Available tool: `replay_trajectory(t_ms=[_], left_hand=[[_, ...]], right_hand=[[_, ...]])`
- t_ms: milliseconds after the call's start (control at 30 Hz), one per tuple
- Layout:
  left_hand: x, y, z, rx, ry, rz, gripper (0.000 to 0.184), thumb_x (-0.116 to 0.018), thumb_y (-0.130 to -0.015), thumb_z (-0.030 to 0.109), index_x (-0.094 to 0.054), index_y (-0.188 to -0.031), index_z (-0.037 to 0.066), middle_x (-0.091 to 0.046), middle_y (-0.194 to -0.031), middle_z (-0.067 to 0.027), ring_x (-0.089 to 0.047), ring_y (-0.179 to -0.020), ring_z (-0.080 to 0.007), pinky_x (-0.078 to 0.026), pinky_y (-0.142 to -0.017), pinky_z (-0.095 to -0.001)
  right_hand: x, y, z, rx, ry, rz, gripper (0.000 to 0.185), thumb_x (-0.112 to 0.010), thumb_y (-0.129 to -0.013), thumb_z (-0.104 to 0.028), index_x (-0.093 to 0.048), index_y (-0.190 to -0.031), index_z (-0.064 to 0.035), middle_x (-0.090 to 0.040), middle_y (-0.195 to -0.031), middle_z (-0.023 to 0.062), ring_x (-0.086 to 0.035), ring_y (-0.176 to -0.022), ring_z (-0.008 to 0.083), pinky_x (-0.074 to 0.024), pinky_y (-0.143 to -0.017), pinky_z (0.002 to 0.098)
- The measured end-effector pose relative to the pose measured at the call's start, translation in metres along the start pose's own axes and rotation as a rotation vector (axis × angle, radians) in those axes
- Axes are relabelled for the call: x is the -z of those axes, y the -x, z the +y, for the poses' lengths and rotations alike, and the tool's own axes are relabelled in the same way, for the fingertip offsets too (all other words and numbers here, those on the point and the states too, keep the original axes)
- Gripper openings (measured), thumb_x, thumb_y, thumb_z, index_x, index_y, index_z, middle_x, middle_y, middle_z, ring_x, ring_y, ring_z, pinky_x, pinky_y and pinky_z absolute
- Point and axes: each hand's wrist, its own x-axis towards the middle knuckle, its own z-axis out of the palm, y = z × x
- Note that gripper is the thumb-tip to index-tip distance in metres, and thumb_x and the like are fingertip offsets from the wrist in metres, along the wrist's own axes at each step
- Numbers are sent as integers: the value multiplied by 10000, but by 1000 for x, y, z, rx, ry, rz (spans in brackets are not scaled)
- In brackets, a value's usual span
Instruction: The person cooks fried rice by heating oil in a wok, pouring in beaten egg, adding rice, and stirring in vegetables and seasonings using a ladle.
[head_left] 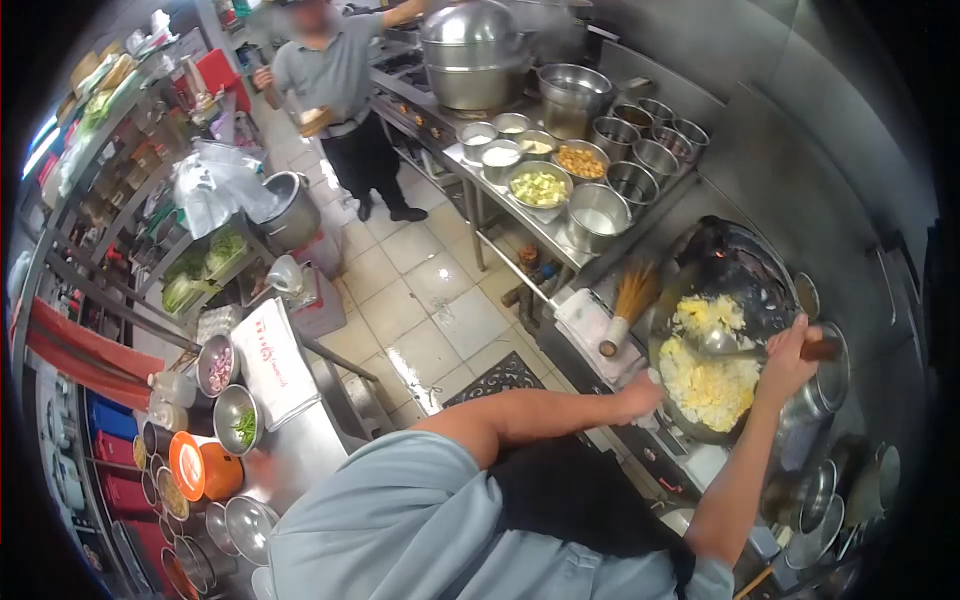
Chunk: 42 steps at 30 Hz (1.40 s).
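Note:
My right hand is closed around the wooden handle of a ladle. The ladle's bowl rests among white rice and yellow scrambled egg inside a dark wok. At the wok's near left rim, my left hand is closed on the wok's edge, with a bit of white cloth showing beside it; the exact grip is partly hidden. A bamboo wok brush lies just left of the wok.
Metal pots of ingredients, including diced green pieces, stand on a steel counter beyond the wok. A co-worker stands by a large steamer pot. Behind me, a table holds bowls, an orange container and a white bag.

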Motion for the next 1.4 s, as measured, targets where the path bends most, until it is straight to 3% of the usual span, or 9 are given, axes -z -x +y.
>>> replay_trajectory(t_ms=[167,233,433,533,600,733,867,1300,1400], left_hand=[[4,-29,-34,106,209,-70,417,-582,-940,208,-538,-1320,44,-683,-1117,-143,-692,-885,-224,-580,-652,-407],[3,-6,-3,450,263,-67,460,-588,-919,220,-505,-1339,52,-660,-1113,-143,-694,-768,-227,-545,-458,-435],[-6,-8,-11,233,226,25,384,-566,-929,150,-608,-1263,-35,-691,-1117,-172,-706,-938,-282,-603,-829,-423],[-4,-12,-22,159,448,-102,364,-583,-907,113,-615,-1233,-46,-691,-1119,-191,-702,-1005,-302,-606,-827,-439],[-2,-21,-12,525,574,-178,311,-576,-926,67,-614,-1228,-2,-692,-1029,-158,-701,-970,-284,-604,-809,-495],[2,-48,-62,400,258,-57,271,-541,-896,-1,-576,-1164,-13,-668,-1018,-162,-723,-833,-319,-647,-694,-471],[-4,-31,-24,398,173,-118,362,-517,-890,-17,-489,-1251,-28,-652,-1026,-175,-720,-883,-327,-653,-717,-465],[-10,-18,-5,413,302,-4,338,-528,-878,-6,-520,-1216,-21,-669,-1038,-192,-721,-839,-347,-644,-696,-487],[4,-29,-28,686,487,-135,231,-547,-906,46,-590,-1124,-19,-690,-967,-159,-720,-801,-322,-625,-674,-462]], right_hand=[[-5,2,-61,-117,63,119,340,-653,-1023,-180,-468,-750,-100,-481,-594,-5,-431,-490,81,-338,-469,269],[-4,23,-88,-134,99,96,330,-640,-1030,-169,-466,-758,-97,-466,-589,-2,-424,-485,80,-337,-465,265],[25,14,-26,11,-66,118,335,-589,-1047,-117,-409,-765,-96,-409,-572,-2,-372,-472,85,-338,-455,277],[30,10,-82,-44,-19,211,346,-613,-1037,-115,-408,-760,-106,-411,-575,-10,-371,-488,79,-347,-469,267],[38,23,-107,-113,-69,252,228,-632,-1022,-100,-513,-828,-94,-445,-610,-23,-398,-503,66,-336,-452,255],[62,43,-24,5,88,265,127,-678,-998,-116,-588,-914,-85,-552,-694,-14,-521,-582,69,-411,-524,252],[79,27,-50,-4,-72,254,266,-604,-1029,-101,-431,-828,-83,-410,-590,10,-409,-480,115,-381,-463,308],[63,-28,-81,-67,-100,334,288,-602,-1015,-102,-442,-776,-98,-401,-548,2,-372,-423,110,-344,-417,295],[62,-29,-86,56,-183,353,294,-594,-1028,-89,-450,-772,-97,-400,-571,-8,-384,-461,96,-341,-419,282]])
